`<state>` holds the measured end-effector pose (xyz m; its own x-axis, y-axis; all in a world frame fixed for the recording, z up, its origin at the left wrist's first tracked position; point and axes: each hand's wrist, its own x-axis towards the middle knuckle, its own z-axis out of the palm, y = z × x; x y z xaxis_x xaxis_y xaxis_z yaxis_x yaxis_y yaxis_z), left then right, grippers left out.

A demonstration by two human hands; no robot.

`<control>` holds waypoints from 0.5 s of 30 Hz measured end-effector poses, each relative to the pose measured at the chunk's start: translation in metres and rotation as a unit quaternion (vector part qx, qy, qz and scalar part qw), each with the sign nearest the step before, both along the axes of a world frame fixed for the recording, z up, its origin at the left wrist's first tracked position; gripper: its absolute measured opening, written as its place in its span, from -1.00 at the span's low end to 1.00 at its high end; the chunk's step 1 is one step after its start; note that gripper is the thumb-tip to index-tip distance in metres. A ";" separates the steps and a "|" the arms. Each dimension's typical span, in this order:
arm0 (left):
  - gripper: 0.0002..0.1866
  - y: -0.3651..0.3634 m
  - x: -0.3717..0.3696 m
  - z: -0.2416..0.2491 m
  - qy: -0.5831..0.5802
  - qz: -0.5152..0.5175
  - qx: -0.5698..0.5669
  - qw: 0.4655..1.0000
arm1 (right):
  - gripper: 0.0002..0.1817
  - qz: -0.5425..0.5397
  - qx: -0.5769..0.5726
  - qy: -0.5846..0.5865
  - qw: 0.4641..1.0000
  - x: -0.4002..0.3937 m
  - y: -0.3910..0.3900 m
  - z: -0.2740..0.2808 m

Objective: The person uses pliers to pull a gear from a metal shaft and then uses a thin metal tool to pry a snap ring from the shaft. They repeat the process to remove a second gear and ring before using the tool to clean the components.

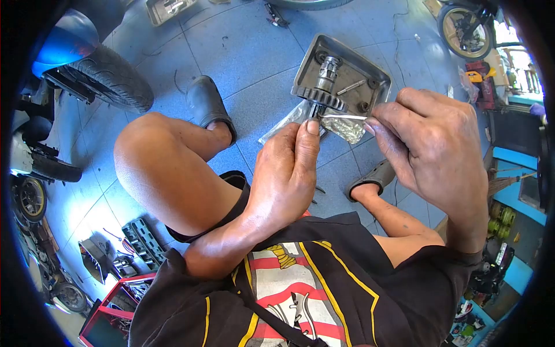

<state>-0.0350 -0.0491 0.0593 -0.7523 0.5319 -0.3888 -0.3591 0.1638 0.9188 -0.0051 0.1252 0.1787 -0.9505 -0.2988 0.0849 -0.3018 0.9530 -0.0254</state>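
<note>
My left hand (286, 170) is closed around the lower end of a metal gear shaft (321, 97), thumb and fingers pinching it. The shaft points away from me, with a wide toothed gear near my fingertips and a splined section beyond. My right hand (433, 141) is closed on a thin pale strip (346, 117), whose other end reaches the shaft just below the gear. Beneath my hands, in line with the gear, lies a metal tray (363, 65) holding a few small round parts and a slim rod (351, 87). A clear plastic bag (351, 132) lies partly under the strip.
Blue-grey tiles (243, 63) cover the floor. A motorcycle tyre (113, 78) stands at the left, and another wheel (465, 32) at the upper right. Near the lower left are a socket case (144, 240) and a red-framed box (110, 312). A second tray (155, 14) sits far ahead.
</note>
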 end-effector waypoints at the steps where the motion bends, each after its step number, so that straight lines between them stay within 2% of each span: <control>1: -0.49 0.001 0.001 -0.002 0.049 0.010 -0.013 0.999 | -0.84 0.003 0.004 -0.006 1.000 -0.002 0.000 0.001; 2: -0.49 0.002 0.003 -0.003 0.098 0.019 -0.026 0.995 | -0.84 0.005 0.007 -0.013 1.000 -0.004 0.000 0.002; 6: -0.50 0.003 0.001 0.002 0.110 0.014 -0.055 0.992 | -0.83 0.013 0.059 -0.003 0.998 0.001 -0.013 0.004; 9: -0.51 0.004 0.001 0.002 0.093 0.028 -0.054 0.994 | -0.74 0.031 0.212 0.107 0.971 0.024 -0.034 -0.015; 11: -0.52 0.005 0.003 -0.003 0.031 0.035 0.006 0.999 | -0.74 0.026 0.236 0.143 0.961 0.032 -0.036 -0.026; 15: -0.52 0.005 0.001 0.002 0.070 0.003 -0.045 0.997 | -0.83 0.019 0.210 0.168 0.963 0.031 -0.035 -0.029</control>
<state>-0.0341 -0.0439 0.0609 -0.8057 0.4942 -0.3266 -0.2305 0.2463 0.9414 0.0259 0.0901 0.1496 -0.8778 -0.4085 0.2502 -0.2606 0.8455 0.4661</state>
